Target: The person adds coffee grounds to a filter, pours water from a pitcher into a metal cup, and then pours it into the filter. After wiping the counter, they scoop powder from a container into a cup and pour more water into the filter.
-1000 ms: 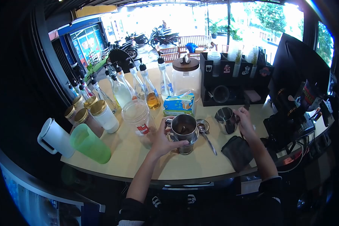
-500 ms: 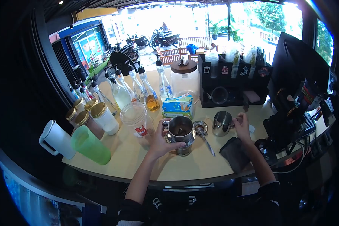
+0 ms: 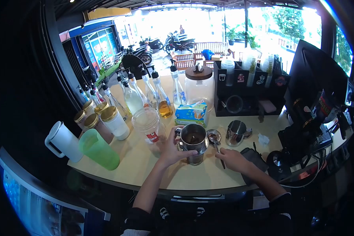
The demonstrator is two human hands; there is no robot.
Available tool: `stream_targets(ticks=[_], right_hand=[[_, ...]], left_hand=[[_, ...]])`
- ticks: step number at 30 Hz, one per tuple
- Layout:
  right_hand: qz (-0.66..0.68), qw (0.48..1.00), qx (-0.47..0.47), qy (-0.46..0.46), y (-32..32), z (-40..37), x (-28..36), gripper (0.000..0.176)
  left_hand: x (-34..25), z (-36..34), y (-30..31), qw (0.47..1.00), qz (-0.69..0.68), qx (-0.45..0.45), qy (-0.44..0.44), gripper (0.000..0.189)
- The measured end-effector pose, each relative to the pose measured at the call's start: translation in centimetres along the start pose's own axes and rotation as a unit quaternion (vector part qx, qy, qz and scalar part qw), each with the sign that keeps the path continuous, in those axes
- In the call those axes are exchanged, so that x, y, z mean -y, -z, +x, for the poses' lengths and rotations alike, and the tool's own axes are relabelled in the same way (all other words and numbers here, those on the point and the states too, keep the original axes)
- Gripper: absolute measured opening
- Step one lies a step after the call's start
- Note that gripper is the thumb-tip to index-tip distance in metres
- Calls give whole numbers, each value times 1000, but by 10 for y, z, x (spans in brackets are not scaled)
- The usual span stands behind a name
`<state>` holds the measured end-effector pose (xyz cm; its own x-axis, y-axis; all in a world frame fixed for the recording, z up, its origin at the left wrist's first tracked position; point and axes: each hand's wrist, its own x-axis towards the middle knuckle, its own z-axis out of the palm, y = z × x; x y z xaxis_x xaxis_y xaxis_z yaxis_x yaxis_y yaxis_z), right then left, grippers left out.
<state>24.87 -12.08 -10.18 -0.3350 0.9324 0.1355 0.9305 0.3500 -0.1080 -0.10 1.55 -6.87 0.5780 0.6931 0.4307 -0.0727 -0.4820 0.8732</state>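
Note:
My left hand [image 3: 172,152] is wrapped round a steel cup-like filter [image 3: 194,137] with dark contents, which stands on a metal and glass vessel [image 3: 196,159]. Just right of it, my right hand [image 3: 232,159] pinches the handle of a spoon [image 3: 220,154]. The spoon's bowl end lies at a small round metal dish [image 3: 213,136]. Behind my right hand stands a steel pitcher [image 3: 235,133], its handle turned right, not touched by either hand.
Left of the filter stand an open clear jar [image 3: 146,125], a green pitcher [image 3: 100,149], a white jug [image 3: 65,142] and gold-lidded jars [image 3: 116,125]. Behind are pump bottles [image 3: 161,96] and a blue-green packet [image 3: 191,114]. A dark cloth [image 3: 252,159] lies at the right.
My right hand has left the steel pitcher's handle, moved left and down, and taken hold of the spoon. My left hand stays on the filter. The view has shifted slightly.

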Motion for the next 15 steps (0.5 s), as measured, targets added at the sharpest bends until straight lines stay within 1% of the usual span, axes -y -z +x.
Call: stream_targets(ticks=[2, 3, 5, 6, 8, 9, 11, 12, 14, 15], right_hand=[[9, 1000, 16, 1, 1, 1, -2, 26], [8, 1000, 16, 2, 1, 1, -2, 26], [83, 996, 27, -5, 2, 2, -3, 22], [81, 996, 25, -3, 2, 2, -3, 22], [182, 983, -31, -19, -1, 1, 0, 15], [180, 983, -31, -16, 0, 0, -1, 15], [247, 953, -174, 11, 3, 0, -2, 12], [245, 954, -173, 15, 8, 0, -1, 12], [294, 917, -263, -50, 21, -4, 3, 13], [295, 918, -262, -47, 30, -6, 5, 13]], left_hand=[[-1, -1, 0, 1000, 3, -2, 1, 89], [-2, -1, -1, 1000, -2, 1, 1, 88], [-4, 0, -1, 1000, -4, 3, -2, 88], [-3, -1, -1, 1000, -2, 1, -3, 88], [-3, -1, -1, 1000, 0, -2, -7, 88], [-3, -1, -1, 1000, -4, -1, -7, 88], [-4, -1, -1, 1000, -8, -5, -9, 88], [-5, -1, -1, 1000, -6, -2, -10, 87], [-6, -1, -1, 1000, -3, -2, -11, 87], [-6, -1, -1, 1000, -2, -1, -8, 87]])
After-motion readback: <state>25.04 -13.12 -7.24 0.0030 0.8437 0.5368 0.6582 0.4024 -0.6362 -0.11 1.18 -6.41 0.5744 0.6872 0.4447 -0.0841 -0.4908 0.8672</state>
